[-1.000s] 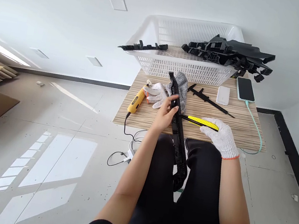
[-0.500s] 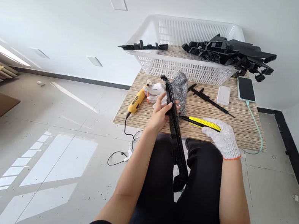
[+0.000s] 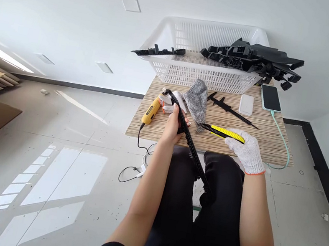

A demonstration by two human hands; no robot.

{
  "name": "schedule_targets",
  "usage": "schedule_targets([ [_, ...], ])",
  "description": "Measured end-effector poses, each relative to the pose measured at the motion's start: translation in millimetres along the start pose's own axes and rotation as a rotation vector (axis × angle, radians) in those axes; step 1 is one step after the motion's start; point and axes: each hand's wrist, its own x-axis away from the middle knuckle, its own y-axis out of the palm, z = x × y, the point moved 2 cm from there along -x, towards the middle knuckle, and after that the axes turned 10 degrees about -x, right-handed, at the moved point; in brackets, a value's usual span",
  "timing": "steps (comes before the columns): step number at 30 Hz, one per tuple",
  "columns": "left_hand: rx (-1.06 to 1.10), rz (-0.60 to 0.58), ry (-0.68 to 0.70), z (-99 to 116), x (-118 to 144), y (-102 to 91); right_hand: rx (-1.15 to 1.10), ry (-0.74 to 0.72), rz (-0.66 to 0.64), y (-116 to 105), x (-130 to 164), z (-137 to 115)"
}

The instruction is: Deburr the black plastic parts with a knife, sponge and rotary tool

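A long black trim (image 3: 190, 146) is clamped in the bare left hand (image 3: 172, 126), its axis running from beyond those fingers down toward the lap, while a yellow knife (image 3: 224, 133) is gripped in the gloved right hand (image 3: 247, 151) over the counter (image 3: 264, 136).

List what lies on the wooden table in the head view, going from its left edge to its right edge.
Yellow power tool → white gloves → grey glove → black caliper → white box → phone. The long black part in the left hand and the yellow knife in the right overlap these, so they are left out.
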Motion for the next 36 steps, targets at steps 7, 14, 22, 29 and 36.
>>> schedule_targets([
  [7,-0.158,-0.142,0.121,-1.7,5.9,2.1,-0.065,0.047,0.033,1.9,0.2,0.4],
  [14,-0.228,-0.189,0.072,-3.3,11.0,5.0,-0.069,0.041,0.042,3.6,0.0,-0.7],
  [22,-0.195,-0.189,0.095,-9.7,7.4,5.3,-0.048,0.004,-0.074,12.9,-1.5,-3.4],
  [29,-0.171,-0.226,0.091,-15.7,5.2,4.1,-0.067,-0.046,0.054,19.8,-3.8,-2.7],
  [36,-0.219,-0.225,0.100,-15.9,4.3,2.4,-0.082,-0.019,0.108,17.1,-3.1,-2.6],
])
